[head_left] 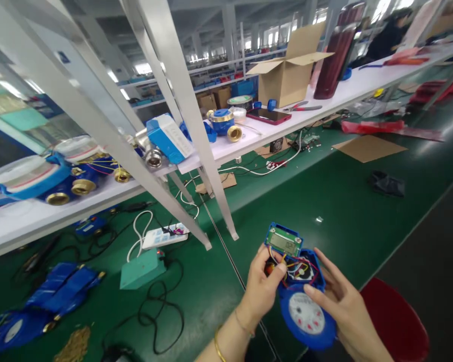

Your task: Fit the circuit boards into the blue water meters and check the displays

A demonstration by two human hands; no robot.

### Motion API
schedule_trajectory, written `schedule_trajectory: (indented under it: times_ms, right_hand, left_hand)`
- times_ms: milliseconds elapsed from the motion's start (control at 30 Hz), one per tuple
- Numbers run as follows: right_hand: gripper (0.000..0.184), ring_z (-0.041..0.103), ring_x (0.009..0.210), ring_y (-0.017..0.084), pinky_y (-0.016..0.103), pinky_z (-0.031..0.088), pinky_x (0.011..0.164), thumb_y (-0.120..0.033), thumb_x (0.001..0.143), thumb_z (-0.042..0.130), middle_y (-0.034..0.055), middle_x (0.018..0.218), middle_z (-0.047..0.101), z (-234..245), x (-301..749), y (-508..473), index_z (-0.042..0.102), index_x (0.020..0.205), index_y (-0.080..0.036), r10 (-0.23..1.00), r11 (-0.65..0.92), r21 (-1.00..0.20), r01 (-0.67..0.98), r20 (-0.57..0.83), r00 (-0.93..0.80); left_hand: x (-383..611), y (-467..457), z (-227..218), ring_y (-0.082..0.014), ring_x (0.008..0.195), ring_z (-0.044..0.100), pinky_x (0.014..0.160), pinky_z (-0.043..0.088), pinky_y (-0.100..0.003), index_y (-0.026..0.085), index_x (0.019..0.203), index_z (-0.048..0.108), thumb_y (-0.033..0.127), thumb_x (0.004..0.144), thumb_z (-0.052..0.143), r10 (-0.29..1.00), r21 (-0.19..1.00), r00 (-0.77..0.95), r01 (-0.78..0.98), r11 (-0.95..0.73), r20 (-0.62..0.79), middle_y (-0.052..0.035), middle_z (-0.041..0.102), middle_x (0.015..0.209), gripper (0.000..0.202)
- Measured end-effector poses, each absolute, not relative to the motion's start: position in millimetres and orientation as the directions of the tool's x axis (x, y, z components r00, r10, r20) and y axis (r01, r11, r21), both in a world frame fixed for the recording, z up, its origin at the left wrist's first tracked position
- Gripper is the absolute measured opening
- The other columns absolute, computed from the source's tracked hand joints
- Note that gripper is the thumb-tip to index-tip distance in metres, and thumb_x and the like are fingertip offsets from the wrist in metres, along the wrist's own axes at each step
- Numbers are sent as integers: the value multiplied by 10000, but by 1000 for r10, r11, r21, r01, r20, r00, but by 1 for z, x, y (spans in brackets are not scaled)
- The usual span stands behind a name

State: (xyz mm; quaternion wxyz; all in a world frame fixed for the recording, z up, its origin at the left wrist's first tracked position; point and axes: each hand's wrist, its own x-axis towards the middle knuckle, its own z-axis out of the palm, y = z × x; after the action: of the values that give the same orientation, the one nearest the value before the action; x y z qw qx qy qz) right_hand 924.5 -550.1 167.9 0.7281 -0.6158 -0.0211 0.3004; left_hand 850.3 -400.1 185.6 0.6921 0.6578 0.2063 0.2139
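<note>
In the head view, a blue water meter [327, 329] with a round white dial [307, 312] is held up above the green floor. Above the dial its casing lies open, and coloured wires [304, 271] show inside. A small display module [284, 242], with a green circuit board and grey screen in a blue frame, sits at the top end. My left hand [262, 284] is closed at the module's lower edge, thumb pressed over the wires. On the other side, my right hand [342, 301] grips the meter's body, its thumb near the dial and its fingers behind the casing.
A white bench [245, 143] carries brass-ended meters [223, 123], a phone [269, 116], pliers [302, 107], a cardboard box [283, 80] and a dark red bottle [337, 55]. Below are a power strip [166, 236], a teal box [142, 270] and cables. A red stool [396, 322] stands right.
</note>
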Motion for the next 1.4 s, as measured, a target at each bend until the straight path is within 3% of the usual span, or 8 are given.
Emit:
schedule_trajectory:
  times_ms: [300, 533, 700, 933, 1200, 1400]
  right_hand:
    - [1071, 548, 1307, 339, 440, 468, 1101, -358, 581, 937, 127, 1436, 565, 150, 1029, -547, 421, 1513, -246, 667, -51, -898, -436, -355, 655]
    - [1094, 555, 1298, 345, 468, 474, 1092, -364, 536, 956, 117, 1399, 600, 144, 1088, -545, 446, 1498, -251, 696, -103, -872, -478, -407, 592]
    - [1121, 572, 1273, 358, 477, 467, 1090, -394, 507, 961, 135, 1362, 625, 135, 1105, -537, 453, 1492, -225, 664, -102, -841, -532, -456, 593]
    - [1131, 638, 1177, 372, 493, 521, 1018, -426, 554, 943, 157, 1271, 676, 133, 1099, -516, 395, 1513, -185, 633, -51, -782, -622, -507, 585]
    - [1169, 669, 1120, 379, 483, 563, 964, -392, 511, 963, 139, 1179, 722, 140, 1089, -506, 394, 1513, -196, 588, -27, -734, -679, -561, 583]
    - [1180, 666, 1116, 397, 498, 567, 949, -366, 451, 984, 147, 1168, 724, 142, 1075, -499, 439, 1485, -199, 546, -2, -723, -691, -579, 605]
  left_hand:
    - [921, -410, 184, -198, 883, 494, 856, 389, -296, 173, 788, 553, 344, 823, 627, 708, 993, 702, -5, 119, -81, -38, 538, 888, 190]
    - [970, -417, 178, -221, 935, 522, 891, 409, -312, 171, 784, 577, 297, 813, 631, 771, 993, 628, 29, 114, -107, -52, 559, 914, 141]
    - [993, -416, 178, -239, 1016, 552, 927, 425, -328, 173, 771, 603, 217, 792, 611, 829, 992, 558, 126, -28, -47, -78, 572, 1058, 50]
    - [1005, -407, 170, -306, 1271, 502, 1056, 392, -408, 177, 839, 654, 215, 824, 659, 883, 950, 469, 283, -129, -20, -130, 552, 1292, 42]
    - [1000, -395, 174, -309, 1301, 498, 1088, 378, -430, 167, 796, 659, 187, 797, 682, 876, 937, 476, 336, -97, -80, -140, 567, 1281, 31]
    - [988, -398, 165, -267, 1202, 584, 1030, 464, -411, 178, 909, 578, 222, 748, 783, 913, 958, 408, 269, -99, -20, -138, 485, 1396, 265]
